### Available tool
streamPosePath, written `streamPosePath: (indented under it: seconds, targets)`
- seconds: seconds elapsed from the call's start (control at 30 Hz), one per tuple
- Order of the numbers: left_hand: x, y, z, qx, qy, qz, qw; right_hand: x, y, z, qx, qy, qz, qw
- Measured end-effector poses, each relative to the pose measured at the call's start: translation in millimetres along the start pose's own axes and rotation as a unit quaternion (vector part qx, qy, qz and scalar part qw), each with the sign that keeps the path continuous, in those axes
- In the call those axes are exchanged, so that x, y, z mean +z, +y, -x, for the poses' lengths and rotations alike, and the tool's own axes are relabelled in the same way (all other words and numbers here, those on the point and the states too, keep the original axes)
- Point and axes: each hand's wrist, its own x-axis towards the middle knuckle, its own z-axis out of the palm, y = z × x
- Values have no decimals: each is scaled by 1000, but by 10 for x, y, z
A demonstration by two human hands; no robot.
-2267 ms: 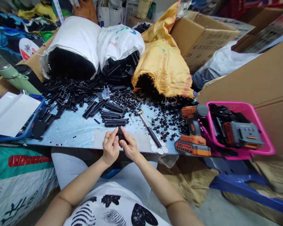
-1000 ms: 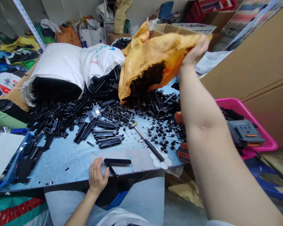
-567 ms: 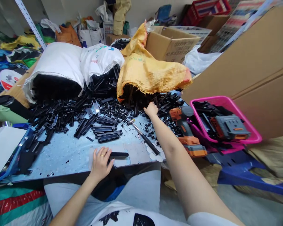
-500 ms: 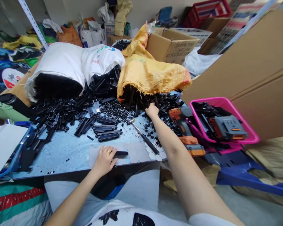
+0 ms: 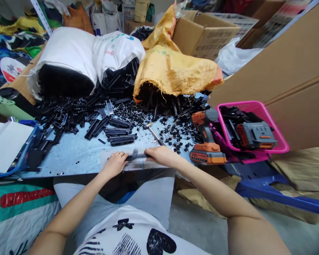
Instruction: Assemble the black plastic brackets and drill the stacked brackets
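Near the table's front edge, my left hand (image 5: 117, 163) grips the left end of a narrow black plastic bar (image 5: 129, 158). My right hand (image 5: 159, 156) is closed around the right end of a dark elongated part (image 5: 140, 155) that meets or overlaps the bar; motion blur hides how they join. A dark upright piece (image 5: 135, 153) shows between the hands. Just beyond them lies a hammer (image 5: 155, 134), its handle end hidden behind my right hand. Several long black plastic parts (image 5: 121, 131) are stacked beyond my left hand.
Small black pin-like pieces (image 5: 179, 132) are scattered right of the hammer. An orange cordless drill (image 5: 206, 138) stands beside a pink basket (image 5: 279, 138). White sacks (image 5: 66, 46) and a yellow sack (image 5: 172, 71) spill black parts at the back. A blue tray (image 5: 29, 152) sits left.
My right hand has come back from the yellow sack's mouth to the front edge, beside my left hand. A dark part now lies between both hands. The view has shifted downward.
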Motion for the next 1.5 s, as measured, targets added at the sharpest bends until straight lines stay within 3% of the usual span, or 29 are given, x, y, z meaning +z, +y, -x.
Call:
streamPosePath:
  seconds: [0.03,0.1,0.2,0.33,0.57,0.73,0.9,1.03,1.1,1.17,1.23,1.27,1.33,1.4,1.5]
  targets:
    - [1,25,-41,7,-10,13,1000,80,-85,31,-52,-18,0,998]
    - [-5,78,-122,21,-30,33,999,245,-182,62,-86,-27,6,996]
    - [-40,147,-200,24,-48,36,998,443,-201,65,-50,-9,1,999]
    - [-87,197,-198,14,-42,24,999,546,-213,62,-7,21,5,1000]
    - [-5,130,-84,27,51,53,997,407,-421,94,19,96,80,992]
    - [26,85,-38,66,124,82,987,197,-463,78,-5,93,111,989]
    - [10,74,-43,63,115,98,986,104,-373,33,-55,95,125,986]
    - [-7,129,-91,41,62,62,995,254,-187,-4,-64,102,94,988]
    - [-46,181,-243,54,31,32,998,407,-63,0,-69,123,68,988]
    - [-101,226,-541,66,32,7,997,572,40,29,-68,153,41,985]
    - [-143,245,-960,32,56,-10,998,708,91,84,-55,174,19,983]
    - [-149,243,-1187,-21,60,-23,998,754,98,116,-49,176,9,983]
    - [-120,234,-1605,-101,38,-27,994,791,104,171,-31,166,-9,986]
    - [-52,238,-1904,-136,24,-16,990,762,155,193,10,165,-21,986]
    - [28,292,-2061,-134,28,10,991,655,397,126,130,206,-15,970]
